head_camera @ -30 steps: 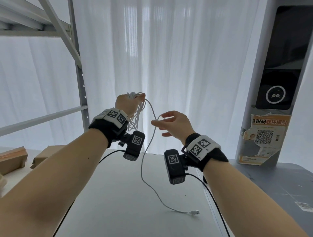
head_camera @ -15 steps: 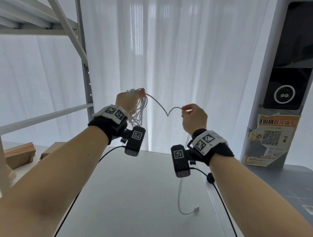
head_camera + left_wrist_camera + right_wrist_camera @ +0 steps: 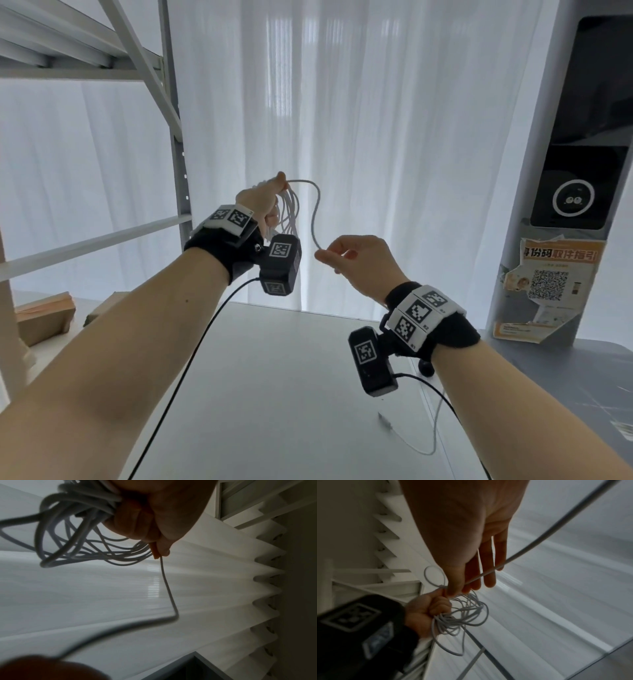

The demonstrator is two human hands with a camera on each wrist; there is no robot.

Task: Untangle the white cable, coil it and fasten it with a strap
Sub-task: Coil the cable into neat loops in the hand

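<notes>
In the head view my left hand (image 3: 265, 205) is raised and grips a bundle of several loops of the white cable (image 3: 289, 214). One strand (image 3: 315, 209) arcs out of that fist and bends down to my right hand (image 3: 325, 257), which pinches it between thumb and forefinger, lower and to the right. The cable's free end with its connector (image 3: 385, 419) lies on the grey table (image 3: 274, 377). The left wrist view shows the fist (image 3: 154, 513) closed on the loops (image 3: 77, 543). Across the fingers (image 3: 488, 561) in the right wrist view runs the strand (image 3: 513, 558). No strap is in view.
A metal shelf frame (image 3: 174, 137) stands at the left with cardboard boxes (image 3: 44, 318) below it. White curtains (image 3: 394, 137) hang behind the table. A grey pillar with a dark device (image 3: 579, 192) and a poster (image 3: 548, 287) is at the right. Black wrist-camera cords (image 3: 191, 359) trail over the table.
My right hand closed on the strand, then moved down and toward the left hand. The stretch of cable between the hands went from a shallow dip to a tall slack bend.
</notes>
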